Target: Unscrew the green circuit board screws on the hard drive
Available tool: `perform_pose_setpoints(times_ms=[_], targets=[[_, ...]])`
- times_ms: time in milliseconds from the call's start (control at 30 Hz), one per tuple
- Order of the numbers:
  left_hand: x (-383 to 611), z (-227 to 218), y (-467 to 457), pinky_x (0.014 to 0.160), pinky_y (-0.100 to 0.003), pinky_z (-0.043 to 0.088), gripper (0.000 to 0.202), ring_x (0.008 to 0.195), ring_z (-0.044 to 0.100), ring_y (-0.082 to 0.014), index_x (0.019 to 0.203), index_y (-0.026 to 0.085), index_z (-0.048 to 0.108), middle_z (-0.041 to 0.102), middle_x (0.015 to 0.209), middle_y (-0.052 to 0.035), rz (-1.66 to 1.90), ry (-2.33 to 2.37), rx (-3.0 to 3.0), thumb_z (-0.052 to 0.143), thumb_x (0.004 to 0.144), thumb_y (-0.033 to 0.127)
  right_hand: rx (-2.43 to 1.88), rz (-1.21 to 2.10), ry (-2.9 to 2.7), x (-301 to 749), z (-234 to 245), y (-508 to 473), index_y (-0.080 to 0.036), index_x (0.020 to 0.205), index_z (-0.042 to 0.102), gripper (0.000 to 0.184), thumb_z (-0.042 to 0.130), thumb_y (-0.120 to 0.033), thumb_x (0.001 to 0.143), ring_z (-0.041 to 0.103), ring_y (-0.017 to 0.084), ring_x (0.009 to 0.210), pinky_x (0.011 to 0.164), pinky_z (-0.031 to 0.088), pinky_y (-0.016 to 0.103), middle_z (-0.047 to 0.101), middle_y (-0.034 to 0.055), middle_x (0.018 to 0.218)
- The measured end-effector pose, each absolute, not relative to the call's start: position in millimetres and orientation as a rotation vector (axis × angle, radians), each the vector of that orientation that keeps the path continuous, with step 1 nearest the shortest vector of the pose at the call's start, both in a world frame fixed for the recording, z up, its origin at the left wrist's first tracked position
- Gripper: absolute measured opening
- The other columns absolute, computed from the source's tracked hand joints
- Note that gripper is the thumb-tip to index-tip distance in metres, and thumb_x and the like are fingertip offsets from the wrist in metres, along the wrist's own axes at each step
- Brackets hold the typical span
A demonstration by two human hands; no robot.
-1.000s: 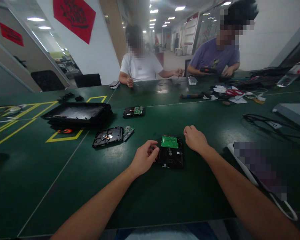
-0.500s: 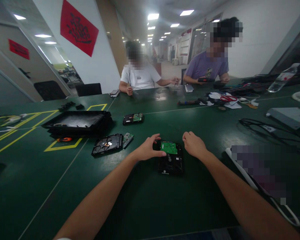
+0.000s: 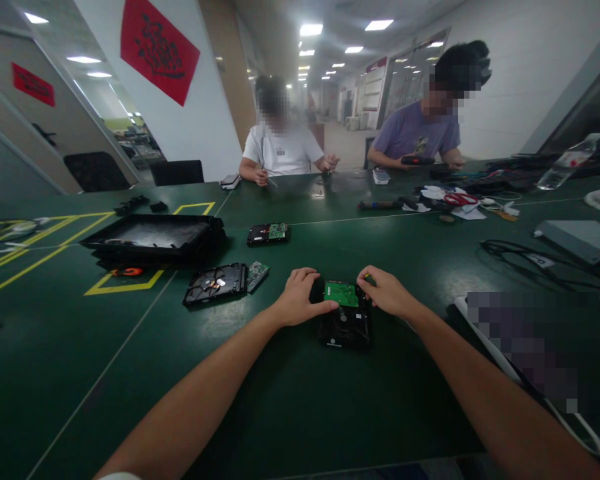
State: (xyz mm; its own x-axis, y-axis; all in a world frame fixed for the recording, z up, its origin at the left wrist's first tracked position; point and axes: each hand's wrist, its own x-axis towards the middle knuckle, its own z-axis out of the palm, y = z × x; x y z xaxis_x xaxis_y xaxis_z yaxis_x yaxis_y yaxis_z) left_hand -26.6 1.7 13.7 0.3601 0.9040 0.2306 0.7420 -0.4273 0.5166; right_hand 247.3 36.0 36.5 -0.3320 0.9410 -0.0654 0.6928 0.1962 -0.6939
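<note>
Hard drive lies flat on the green table, underside up, green circuit board on its far half. Both hands are at the drive's far end.

Left hand is half-closed over the drive's far left corner, thumb lying on the board's left edge, so it has hold of the drive. Right hand is bunched at the drive's far right corner, fingertips pinched at the board's edge. There is a speck of yellow-green under the fingers, but I can't tell whether it grips a small tool or nothing.

Progress, as a judgement: the board sits seated on the drive, not lifted or tilted, so the stripping looks barely begun here.

Left of the drive is an opened drive with its loose board touching it — that one looks done. Beyond the drive to the left lies a third drive, board on. Further left is a black tray.

Well beyond the drive, two co-workers sit at the table's far side, busy with their own hands.
</note>
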Motion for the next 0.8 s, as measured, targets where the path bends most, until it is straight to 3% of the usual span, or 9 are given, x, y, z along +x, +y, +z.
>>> perform_pose_setpoints(times_ms=[400,800], targets=[[-33.4,14.8,-1.4,0.119,-0.056,0.035,0.083,0.141,0.045,-0.038,0.145,0.016,0.059,0.055,0.149,-0.0181,0.609,1.364,2.389,0.068,0.086,0.074,-1.443,0.612,-2.287,244.0,34.2,36.0,-0.021,0.098,0.064,0.012,0.054,-0.025,0.101,0.065,0.019,0.093,0.082,0.045,0.031,0.071,0.005,0.101],[-36.4,13.6,2.4,0.119,-0.058,0.034,0.084,0.142,0.044,-0.0399,0.146,0.02,0.057,0.053,0.151,-0.0185,0.588,1.324,2.404,0.071,0.084,0.074,-1.425,0.586,-2.333,245.9,34.4,37.3,-0.02,0.099,0.064,0.012,0.054,-0.025,0.102,0.064,0.019,0.092,0.081,0.045,0.032,0.069,0.0064,0.103]])
